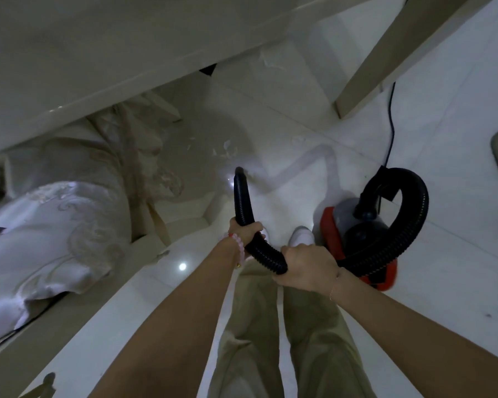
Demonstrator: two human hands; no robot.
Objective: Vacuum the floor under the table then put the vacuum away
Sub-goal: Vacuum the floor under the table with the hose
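Most of the view is glossy white tiled floor, running from the centre out to 3 and 5 o'clock. At 10 to 11 o'clock a broad pale table crosses the upper left, its edge slanting down toward 9 o'clock. Below it, at 8 to 9 o'clock, lies a large embroidered satin cushion. A slanted pale leg stands at 1 o'clock with its foot on the tiles. At 6 o'clock a pair of beige trousers hangs straight down between two bare forearms.

The vacuum, a small red and black canister, sits on the floor at 3 to 4 o'clock, just beside the person's white shoe. Its black ribbed hose rises from the canister top, arcs round toward 4 o'clock and runs through both hands to the centre. The hose's open end points at the tiles near the centre, toward 12 o'clock. A dark cord trails from the canister up toward 1 o'clock.

The right hand grips the hose from above, fingers pressed together and curled under it, their tips hidden. The left hand holds the hose nearer the open end, fingers wrapped close together round it. A pink beaded bracelet circles the left wrist.

Small white paper scraps lie on the floor just past the hose end, toward 12 o'clock.
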